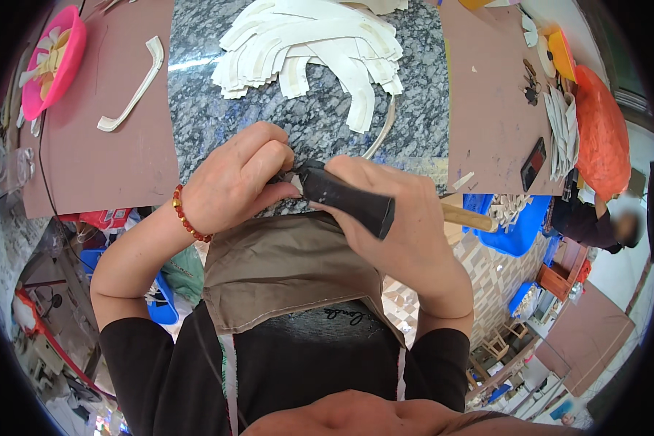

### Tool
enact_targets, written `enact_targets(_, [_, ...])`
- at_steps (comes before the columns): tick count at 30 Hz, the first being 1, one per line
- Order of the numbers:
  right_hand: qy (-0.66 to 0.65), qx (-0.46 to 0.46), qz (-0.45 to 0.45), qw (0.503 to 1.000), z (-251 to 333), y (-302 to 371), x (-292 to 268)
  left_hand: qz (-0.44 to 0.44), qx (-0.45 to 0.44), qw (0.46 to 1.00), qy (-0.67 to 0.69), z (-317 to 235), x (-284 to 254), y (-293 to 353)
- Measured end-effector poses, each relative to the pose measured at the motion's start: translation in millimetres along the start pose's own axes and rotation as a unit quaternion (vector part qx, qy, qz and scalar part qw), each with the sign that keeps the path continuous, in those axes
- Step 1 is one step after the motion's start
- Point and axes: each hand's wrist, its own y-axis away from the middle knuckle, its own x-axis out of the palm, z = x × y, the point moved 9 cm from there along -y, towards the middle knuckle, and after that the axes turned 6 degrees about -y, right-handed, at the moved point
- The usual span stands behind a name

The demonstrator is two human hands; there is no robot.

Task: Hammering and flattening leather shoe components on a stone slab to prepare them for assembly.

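Note:
At the near edge of the stone slab (203, 131), my two hands meet. My right hand (407, 218) is closed around a hammer (352, 203) with a dark metal head; its wooden handle sticks out to the right past my wrist. My left hand (243, 171), with a red bead bracelet, pinches a whitish piece (296, 183) right beside the hammer head. Most of that piece is hidden by my fingers and the hammer. A narrow cream strip (382, 134) curves from the pile of white curved pieces (309, 43) down behind my right hand.
One curved strip (134, 87) lies on the brown tabletop to the left, near a pink basin (58, 62). On the right are a phone (533, 164), stacked pale pieces (562, 134) and an orange-red bag (602, 131). A blue bin (512, 240) stands below; another person (592, 218) is beyond.

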Motion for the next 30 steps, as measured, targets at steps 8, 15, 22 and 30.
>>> enact_targets(8, [-0.094,-0.014,-0.044,0.994,-1.7,2.7,-2.6,0.003,0.01,1.0,0.004,1.2,-0.8,1.3])
enact_targets(15, [-0.113,0.04,-0.255,0.959,-55.6,50.0,-63.3,-0.02,-0.019,0.998,0.055,-8.3,-4.4,-5.5])
enact_targets(22, [-0.14,0.11,-0.292,0.94,-111.7,64.6,-51.1,-0.083,0.018,0.995,-0.048,-50.8,23.4,-26.0])
enact_targets(30, [-0.248,0.127,-0.333,0.901,-173.7,81.2,-28.3,-0.029,-0.049,0.989,-0.14,-42.9,75.5,-53.9])
